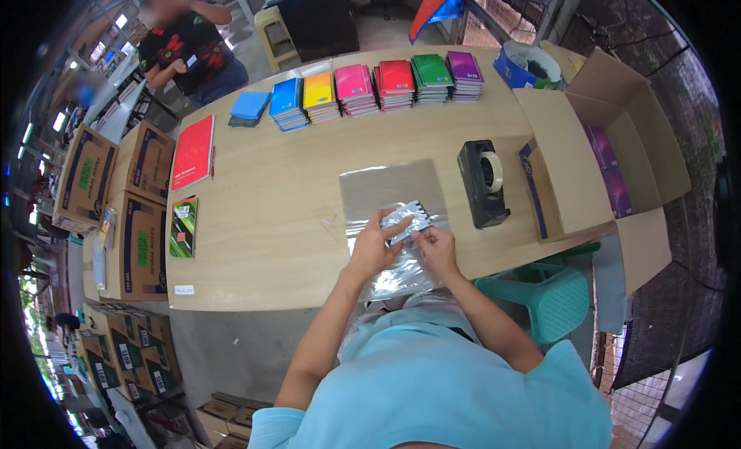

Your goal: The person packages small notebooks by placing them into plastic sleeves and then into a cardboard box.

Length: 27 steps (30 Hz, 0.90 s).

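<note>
Just above the near edge of the table, my left hand (372,248) grips a small stack of spiral notebooks (401,217) with pale covers, shiny as if wrapped in clear plastic. Its dark coil edge points away to the right. My right hand (438,250) is closed at the stack's lower right corner, thumb and fingers pinching there. Beneath both hands lies a pile of clear plastic bags (386,182), glossy and reaching the table edge. Fingers cover part of the stack, so its exact count cannot be seen.
Across the table (270,240) stand stacks of coloured notebooks (355,82). A black tape dispenser (482,190) and an open carton (567,163) are to the right. A red notebook (193,152) lies left, near stacked cartons (143,233). A green stool (556,298) stands below; another person (189,51) is beyond.
</note>
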{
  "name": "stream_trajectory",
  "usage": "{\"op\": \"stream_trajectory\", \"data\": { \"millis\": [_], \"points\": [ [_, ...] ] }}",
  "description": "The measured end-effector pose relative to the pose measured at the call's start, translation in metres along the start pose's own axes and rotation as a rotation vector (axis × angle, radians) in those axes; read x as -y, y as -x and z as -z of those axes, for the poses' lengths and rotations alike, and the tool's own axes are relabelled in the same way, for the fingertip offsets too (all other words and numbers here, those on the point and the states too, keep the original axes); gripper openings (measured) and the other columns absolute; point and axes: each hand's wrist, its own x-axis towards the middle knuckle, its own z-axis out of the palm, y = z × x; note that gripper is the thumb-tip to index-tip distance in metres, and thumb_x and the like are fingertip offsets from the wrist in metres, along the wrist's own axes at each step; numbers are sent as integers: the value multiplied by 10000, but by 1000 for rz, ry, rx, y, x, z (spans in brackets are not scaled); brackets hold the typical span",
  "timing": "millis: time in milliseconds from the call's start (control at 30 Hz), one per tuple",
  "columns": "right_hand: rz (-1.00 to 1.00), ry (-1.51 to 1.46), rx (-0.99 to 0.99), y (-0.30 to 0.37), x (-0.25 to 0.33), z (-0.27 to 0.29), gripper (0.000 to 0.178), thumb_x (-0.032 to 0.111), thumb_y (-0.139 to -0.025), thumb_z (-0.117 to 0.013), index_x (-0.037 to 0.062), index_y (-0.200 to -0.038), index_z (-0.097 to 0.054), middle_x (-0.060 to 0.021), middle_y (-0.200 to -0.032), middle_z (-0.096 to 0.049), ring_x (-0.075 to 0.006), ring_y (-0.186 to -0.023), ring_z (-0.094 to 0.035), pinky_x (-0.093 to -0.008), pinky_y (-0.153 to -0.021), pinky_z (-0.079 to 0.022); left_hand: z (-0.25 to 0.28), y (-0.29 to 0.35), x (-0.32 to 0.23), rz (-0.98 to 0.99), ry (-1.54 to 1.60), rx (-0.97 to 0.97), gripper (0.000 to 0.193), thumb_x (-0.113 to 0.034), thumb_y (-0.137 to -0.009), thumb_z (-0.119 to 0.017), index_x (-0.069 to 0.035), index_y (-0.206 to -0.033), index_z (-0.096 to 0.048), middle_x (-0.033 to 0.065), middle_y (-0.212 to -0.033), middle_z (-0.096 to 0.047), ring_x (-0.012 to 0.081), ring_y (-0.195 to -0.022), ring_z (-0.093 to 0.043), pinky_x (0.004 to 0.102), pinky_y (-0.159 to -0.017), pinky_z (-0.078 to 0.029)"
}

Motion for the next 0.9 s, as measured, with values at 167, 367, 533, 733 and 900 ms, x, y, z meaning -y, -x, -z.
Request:
{"op": "stream_trajectory", "data": {
  "millis": [167,367,533,733,900],
  "points": [
    [184,617,-13,-6,-27,20,423,304,-795,-791,-15,-603,-590,-99,-539,-533,-170,-456,-498,-382,-481,-392,1,-3,2,-49,-5,42,615,-87,-725,-777,-265,-1292,-621,123,-1313,-543,318,-1109,-587,396,-858,-532],
    [319,504,-158,-16,-27,41,413,319,-826,-773,1,-637,-588,-78,-494,-516,-156,-464,-492,-359,-462,-388,-20,3,15,-17,183,-217,1048,-165,-639,-873,-132,-1509,-289,175,-1357,-491,349,-1203,-528,392,-970,-464],
    [-590,-144,107,-29,14,50,654,675,-871,-544,59,-1083,-608,-123,-808,-665,-230,-617,-628,-415,-613,-562,-33,13,25,128,237,-203,838,-181,-619,-902,-22,-1310,-455,180,-1226,-575,354,-1147,-558,384,-980,-452],
    [-805,-608,625,-41,-24,56,915,811,-827,-390,75,-1361,-491,-118,-1208,-638,-267,-1006,-660,-495,-870,-529,-47,33,12,-506,-194,18,803,45,-578,-765,-141,-1326,-538,119,-1342,-541,346,-1331,-446,424,-1079,-399],
    [-526,-431,381,-15,-33,62,633,560,-932,-544,43,-1297,-538,-93,-1155,-658,-190,-921,-673,-363,-810,-559,-46,48,17,-46,-49,24,1023,-164,-598,-870,-217,-1480,-355,238,-1514,-263,460,-1319,-372,504,-1082,-353]
  ]
}}
